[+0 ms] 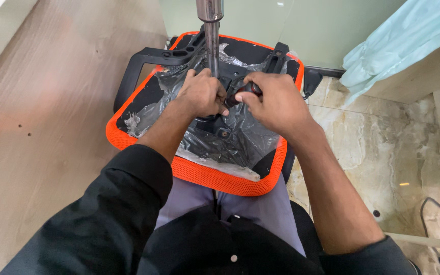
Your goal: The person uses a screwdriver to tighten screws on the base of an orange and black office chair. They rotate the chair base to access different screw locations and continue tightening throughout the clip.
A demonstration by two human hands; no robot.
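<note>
An upturned orange seat (199,175), wrapped in clear plastic (230,137), rests on the person's lap above a marble floor (378,147), wood flooring (42,102) to the left. The left hand (202,94) grips the metal post (211,40); the right hand (276,99) pinches a dark knob (244,91) under the seat.

We see an orange mesh seat rim (215,179) around black underside parts; right of that rim, cream-brown veined marble floor (383,147) and a pale turquoise, perhaps plastic, sheet (398,46).

My head camera, the only view, looks steeply down and close onto the seat (128,136) across my lap.
</note>
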